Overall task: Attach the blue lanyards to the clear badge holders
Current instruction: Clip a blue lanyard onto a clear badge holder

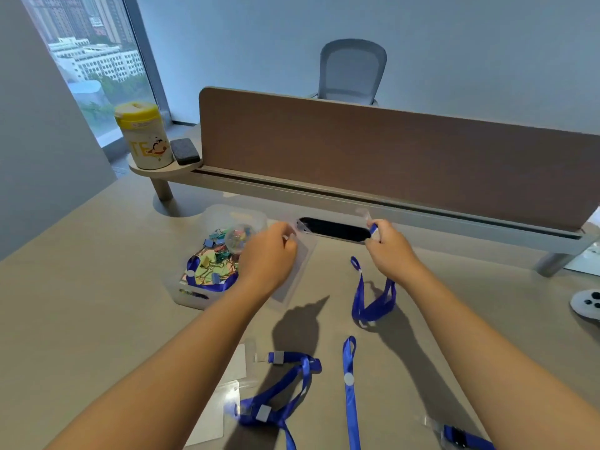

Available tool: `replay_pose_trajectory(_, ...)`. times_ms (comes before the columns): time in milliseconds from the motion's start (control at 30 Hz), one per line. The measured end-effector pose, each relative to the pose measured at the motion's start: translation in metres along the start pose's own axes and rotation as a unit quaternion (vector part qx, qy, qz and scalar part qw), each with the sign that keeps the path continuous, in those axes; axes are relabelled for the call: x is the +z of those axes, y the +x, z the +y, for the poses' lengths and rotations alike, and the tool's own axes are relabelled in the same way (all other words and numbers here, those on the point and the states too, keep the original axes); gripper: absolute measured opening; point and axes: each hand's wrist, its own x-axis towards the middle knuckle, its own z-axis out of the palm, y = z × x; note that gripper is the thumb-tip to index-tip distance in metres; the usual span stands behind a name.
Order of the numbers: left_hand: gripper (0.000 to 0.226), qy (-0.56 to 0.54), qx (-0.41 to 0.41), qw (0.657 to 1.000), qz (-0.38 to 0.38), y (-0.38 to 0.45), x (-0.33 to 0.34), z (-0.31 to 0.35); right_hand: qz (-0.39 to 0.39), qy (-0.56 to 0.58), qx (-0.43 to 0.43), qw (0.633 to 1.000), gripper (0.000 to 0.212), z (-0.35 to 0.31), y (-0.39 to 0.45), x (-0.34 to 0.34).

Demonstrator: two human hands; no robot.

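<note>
Badge holder (293,271): clear, thin, flexible sheet, light and slippery; held above the counter (97,287) just beside the clip bin (194,297). My left hand (266,258) pinches its top edge, near where I judge the slot to be; best grip there. Blue lanyard (373,306): soft, limp ribbon, dangling to the counter. My right hand (389,245) pinches its clip end (373,229). Hands are apart; clip not yet joined. More lanyards and holders lie nearer me.
</note>
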Motion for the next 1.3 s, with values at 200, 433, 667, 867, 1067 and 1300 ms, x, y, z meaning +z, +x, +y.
replay_pose_trajectory(200,0.026,0.014,-0.014,0.998,-0.065,-0.003,0.054,-0.021,-0.025,-0.035,0.089,0.995,0.036,0.086,0.010,0.039)
replay_pose_trajectory(433,0.027,0.018,-0.032,0.995,-0.092,0.009,0.083,-0.032,-0.078,-0.089,0.138,0.983,0.019,0.118,0.031,0.084)
replay_pose_trajectory(667,0.026,0.022,-0.041,0.995,-0.093,0.017,0.089,-0.040,-0.099,-0.311,0.086,0.941,0.059,0.098,0.027,0.099)
replay_pose_trajectory(867,0.025,0.010,-0.061,0.994,-0.089,0.013,0.075,-0.049,-0.137,-0.358,0.056,0.922,0.031,0.088,0.025,0.100)
replay_pose_trajectory(1067,0.025,-0.007,-0.076,0.995,-0.064,0.007,0.047,-0.059,-0.140,-0.324,0.087,0.932,0.026,0.072,0.019,0.096)
replay_pose_trajectory(1300,0.018,-0.064,-0.121,0.990,0.036,0.015,-0.009,-0.084,-0.006,0.052,0.043,0.998,0.013,-0.013,0.038,0.094)
